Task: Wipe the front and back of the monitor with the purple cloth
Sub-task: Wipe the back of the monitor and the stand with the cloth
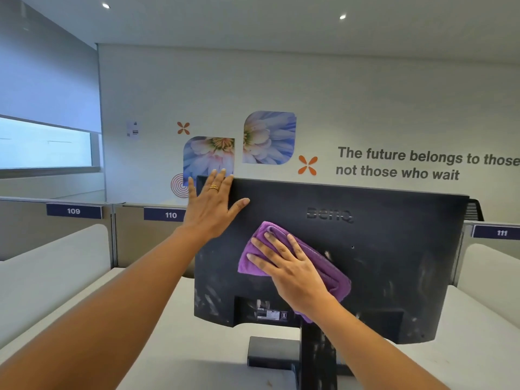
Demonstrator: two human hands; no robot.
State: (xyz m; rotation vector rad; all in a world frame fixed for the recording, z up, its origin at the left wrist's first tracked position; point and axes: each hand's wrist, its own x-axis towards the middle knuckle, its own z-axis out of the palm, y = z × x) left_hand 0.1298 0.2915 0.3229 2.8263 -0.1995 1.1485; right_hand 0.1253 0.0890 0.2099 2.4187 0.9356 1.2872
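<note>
A black monitor (394,263) stands on its stand (318,353) with its back toward me, dusty smears across the panel. My left hand (211,206) lies flat with straight fingers on the monitor's upper left corner, fingertips over the top edge. My right hand (292,271) presses the folded purple cloth (329,268) flat against the middle of the back panel, fingers spread and pointing up-left. The screen side is hidden from me.
The monitor sits on a white desk (168,333) between low grey partitions (84,235) labelled 109, 110 and 111. A second monitor's corner (474,211) shows behind the right edge. A decorated wall (365,108) is beyond; a window (45,142) is at left.
</note>
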